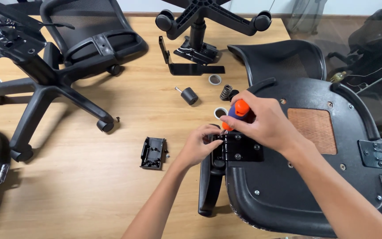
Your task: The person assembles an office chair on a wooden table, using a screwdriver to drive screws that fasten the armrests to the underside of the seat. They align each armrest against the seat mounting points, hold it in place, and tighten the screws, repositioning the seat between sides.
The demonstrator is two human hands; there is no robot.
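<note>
At four o'clock on the wooden table [111,186], upturned black chair seat [306,177], armrest bracket [239,148] bolted at its nine o'clock edge. Right hand [266,124] clamped on orange-handled screwdriver [237,113], tip down on bracket. Left hand [200,146] pinching bracket's edge. Small black plate [153,152] at nine o'clock, apart.

Left hand [198,144], right hand [261,121]: bare, sleeveless forearms.
</note>
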